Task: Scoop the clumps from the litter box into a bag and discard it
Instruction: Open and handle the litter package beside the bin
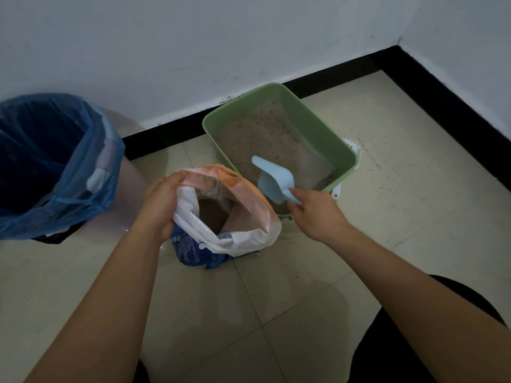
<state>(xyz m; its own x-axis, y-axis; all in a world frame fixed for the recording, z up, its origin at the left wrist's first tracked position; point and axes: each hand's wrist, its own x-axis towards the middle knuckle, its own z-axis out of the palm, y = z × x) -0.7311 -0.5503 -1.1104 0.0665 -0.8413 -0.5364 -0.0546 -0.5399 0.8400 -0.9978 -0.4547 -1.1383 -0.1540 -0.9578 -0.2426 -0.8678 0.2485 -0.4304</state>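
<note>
A green litter box (318, 125) filled with grey-brown litter (265, 139) sits on the tile floor by the wall. My right hand (315, 214) grips the handle of a light blue scoop (273, 179), whose bowl hangs over the box's near left corner. A white, orange and blue plastic bag (249, 230) stands open just left of the box, with brown litter visible inside. My left hand (163, 203) grips the bag's left rim and holds it open.
A bin lined with a blue bag (69, 172) stands at the left against the wall. A white object (352, 147) peeks out behind the box's right side. Black baseboard (431, 87) runs along both walls into the corner. Beige tiles (276, 313) cover the floor.
</note>
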